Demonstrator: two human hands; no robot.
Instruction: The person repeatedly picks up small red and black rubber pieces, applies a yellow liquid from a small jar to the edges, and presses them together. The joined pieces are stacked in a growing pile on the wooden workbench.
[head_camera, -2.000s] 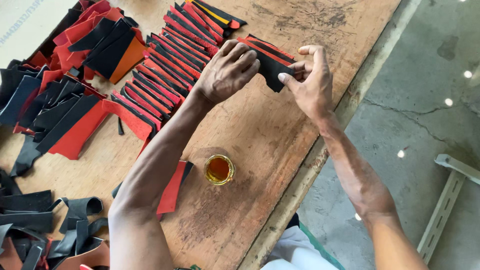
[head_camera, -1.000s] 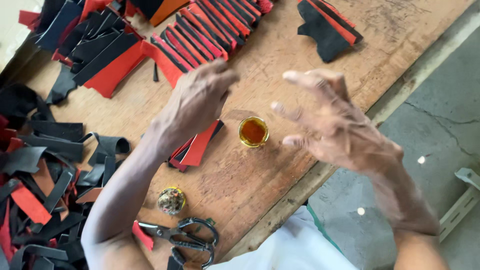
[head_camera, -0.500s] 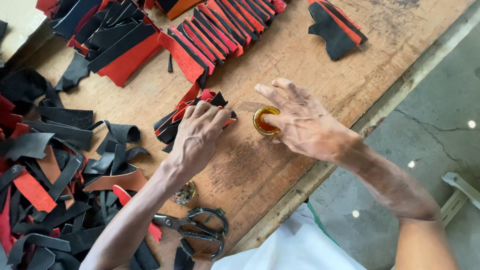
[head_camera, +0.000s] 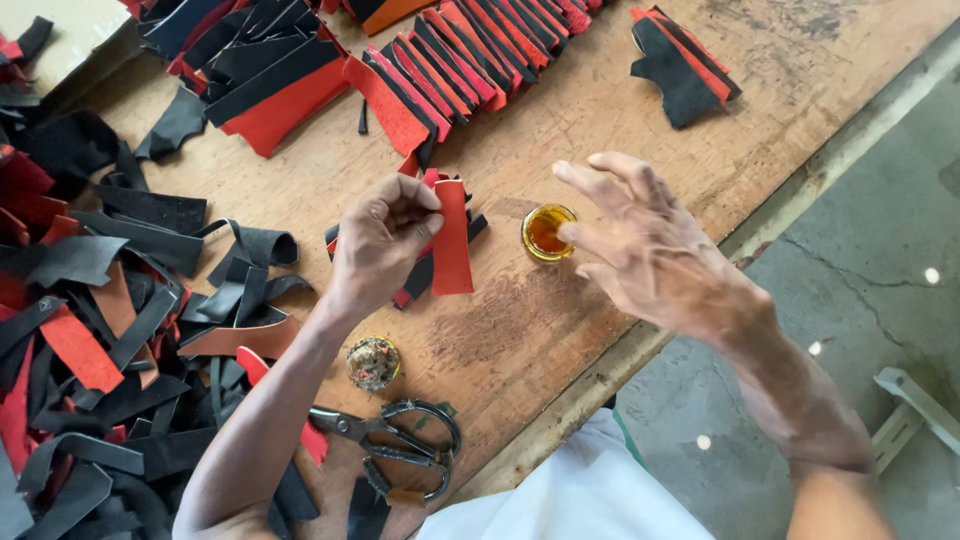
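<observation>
Near edge of the wooden workbench (head_camera: 600, 150): black-handled scissors (head_camera: 395, 445) are lying flat, with a small round tin (head_camera: 373, 362) just beyond them. Farther in, the left hand (head_camera: 380, 245) is pinching a red strip (head_camera: 452, 240) between thumb and curled fingers, gripping it at its upper left edge. The strip is hanging with its long axis running near to far, red face up, above a small stack of red and black pieces (head_camera: 425, 270). To its right, the right hand (head_camera: 645, 250) is hovering with fingers spread wide and holding nothing; its fingertips are pointing left, just beside a small cup of amber liquid (head_camera: 547, 231). The cup is standing between the strip and the right hand, nearer the right hand. Heaped offcuts (head_camera: 90, 330) are lying to the left. Far side: overlapping rows of red and black pieces (head_camera: 450, 60) are lying fanned out, and a separate small bundle (head_camera: 685, 60) is sitting at far right.
</observation>
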